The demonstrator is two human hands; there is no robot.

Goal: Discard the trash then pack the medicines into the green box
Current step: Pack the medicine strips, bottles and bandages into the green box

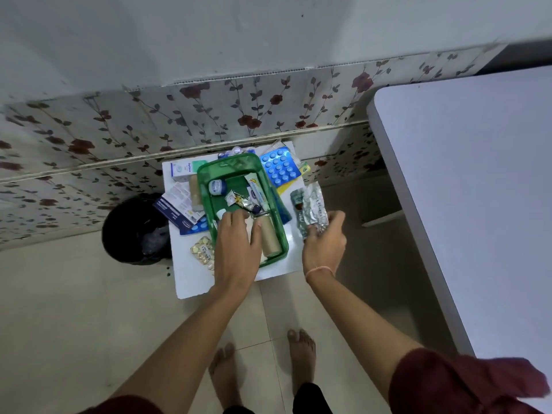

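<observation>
We stand over a low white board [191, 273] with the green box [270, 186] at its middle. Our left hand [237, 243] reaches into the near end of the box, fingers spread flat over something pale; we cannot tell whether it grips anything. A tan roll [270, 236] lies in the box just right of that hand, and farther in sit a small jar [217, 186], a tube [257, 188] and some crumpled wrappers [240, 200]. Right of the box, our right hand [324, 245] pinches silver foil strips [312, 209] at their near end. A blue blister sheet [279, 167] lies at the box's far right, cartons [177, 200] to its left, gold pills [203, 252] at its near left. A black bin [134, 228] stands well left of the box, touching the board.
</observation>
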